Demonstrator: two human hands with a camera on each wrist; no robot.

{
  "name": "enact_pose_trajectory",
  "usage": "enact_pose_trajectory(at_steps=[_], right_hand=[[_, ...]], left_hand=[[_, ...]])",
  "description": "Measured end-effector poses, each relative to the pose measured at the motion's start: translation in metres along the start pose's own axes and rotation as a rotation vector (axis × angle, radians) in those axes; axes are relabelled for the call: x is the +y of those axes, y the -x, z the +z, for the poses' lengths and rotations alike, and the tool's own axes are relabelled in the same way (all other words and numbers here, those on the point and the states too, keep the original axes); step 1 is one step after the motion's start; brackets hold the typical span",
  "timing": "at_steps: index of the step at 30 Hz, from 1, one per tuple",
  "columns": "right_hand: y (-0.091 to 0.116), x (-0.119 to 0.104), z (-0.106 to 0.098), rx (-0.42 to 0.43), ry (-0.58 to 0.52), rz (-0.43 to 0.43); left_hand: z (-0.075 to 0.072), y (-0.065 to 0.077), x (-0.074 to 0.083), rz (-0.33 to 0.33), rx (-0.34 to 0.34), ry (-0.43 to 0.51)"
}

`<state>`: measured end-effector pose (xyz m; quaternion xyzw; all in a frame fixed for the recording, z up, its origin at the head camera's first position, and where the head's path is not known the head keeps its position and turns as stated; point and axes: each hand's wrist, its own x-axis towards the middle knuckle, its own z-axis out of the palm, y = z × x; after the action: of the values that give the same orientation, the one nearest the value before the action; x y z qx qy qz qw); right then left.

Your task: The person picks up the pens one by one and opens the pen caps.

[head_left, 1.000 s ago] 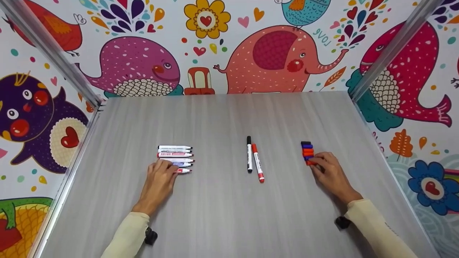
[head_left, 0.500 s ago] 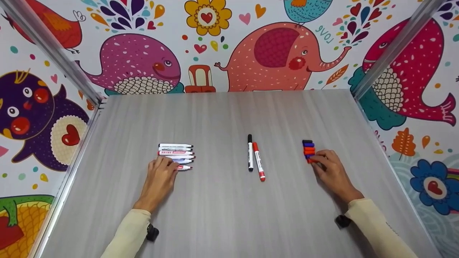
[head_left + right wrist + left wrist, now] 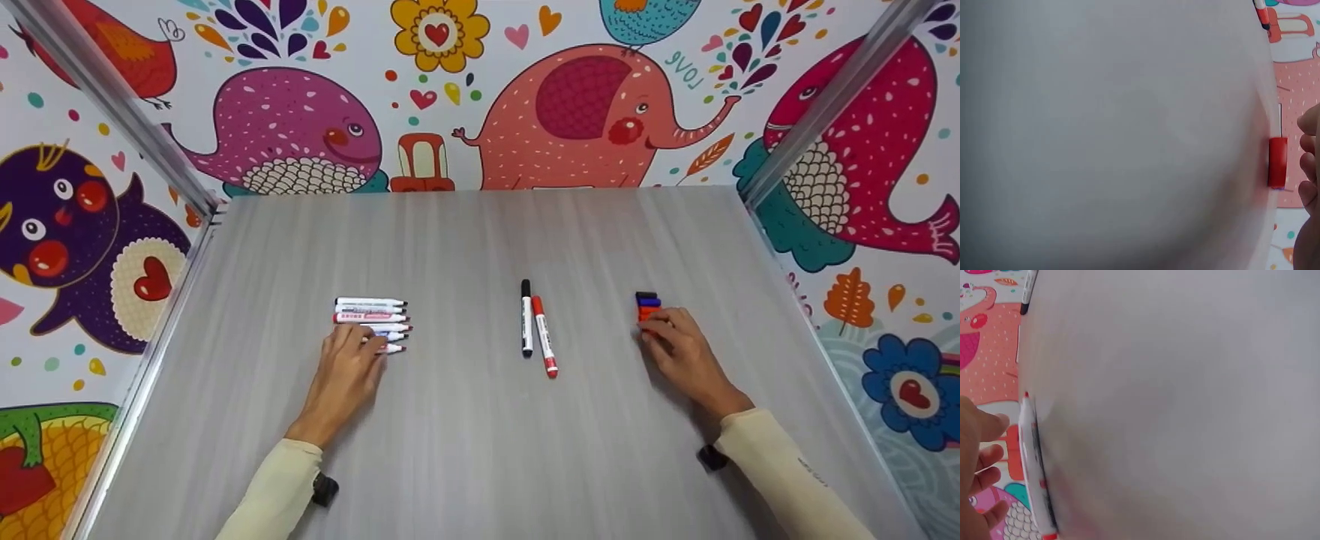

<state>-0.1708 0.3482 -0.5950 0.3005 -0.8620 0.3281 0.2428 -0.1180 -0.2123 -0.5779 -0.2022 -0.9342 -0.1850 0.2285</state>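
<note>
A row of several uncapped white-barrelled markers (image 3: 371, 317) lies on the left, tips pointing right. My left hand (image 3: 341, 379) is over the near end of this row, partly hiding the closest markers. In the left wrist view its loosely bent fingers are apart from the red-tipped marker (image 3: 1033, 467). On the right, black, blue and red marker caps (image 3: 648, 303) lie in a short column. My right hand (image 3: 688, 364) is over the near caps and hides them. The right wrist view shows a red cap (image 3: 1278, 163) with a gap between it and my bent fingers.
Two capped markers, one black (image 3: 526, 322) and one red (image 3: 546, 341), lie side by side mid-table, apart from both hands. The grey wood-grain table (image 3: 450, 247) meets patterned walls at the back and sides. Metal posts (image 3: 825, 112) rise at its far corners.
My left hand has shifted slightly right over the markers. My right hand has moved a little away from me and left, from the nearest red cap to cover more of the cap column.
</note>
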Motion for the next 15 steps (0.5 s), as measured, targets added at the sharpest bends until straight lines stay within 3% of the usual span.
enact_pose_trajectory(at_steps=[10,15], right_hand=[[-0.017,-0.013,0.02,-0.086,-0.027,-0.025],[-0.026,-0.023,0.032,-0.167,-0.048,0.045]], left_hand=[[0.014,-0.008,0.035,0.059,0.025,0.109],[0.025,-0.013,0.051,0.083,0.002,0.184]])
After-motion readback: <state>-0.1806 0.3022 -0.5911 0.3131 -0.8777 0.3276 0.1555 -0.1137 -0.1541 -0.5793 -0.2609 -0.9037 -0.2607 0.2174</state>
